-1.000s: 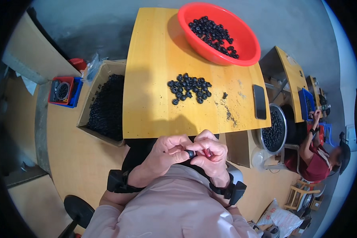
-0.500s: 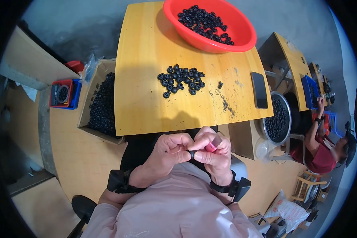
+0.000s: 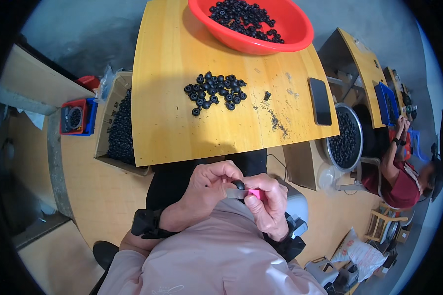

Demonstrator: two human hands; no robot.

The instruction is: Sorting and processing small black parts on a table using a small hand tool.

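Between the fingertips of my left hand point(image 3: 206, 189) is a small round black part point(image 3: 239, 184), possibly rubber. My right hand point(image 3: 268, 201) grips a small blade point(image 3: 235, 193) by its pink handle point(image 3: 256, 194). The flat silvery blade points left and lies against the near side of the black part. Both hands are held close together in front of my body, just off the table's near edge. On the wooden table point(image 3: 172, 137) a loose cluster of similar black parts point(image 3: 214, 91) lies ahead of them.
A red basin point(image 3: 261, 46) with black parts stands at the table's far side. Dark crumbs point(image 3: 279, 123) and a phone point(image 3: 320, 102) lie to the right. A cardboard box point(image 3: 103, 140) of parts is at left, a metal bowl point(image 3: 361, 142) at right. Another person point(image 3: 396, 179) works farther right.
My right hand has turned, and the blade now shows against the black part, where before only the pink handle was visible. The view has shifted slightly. The other person's hands have moved.
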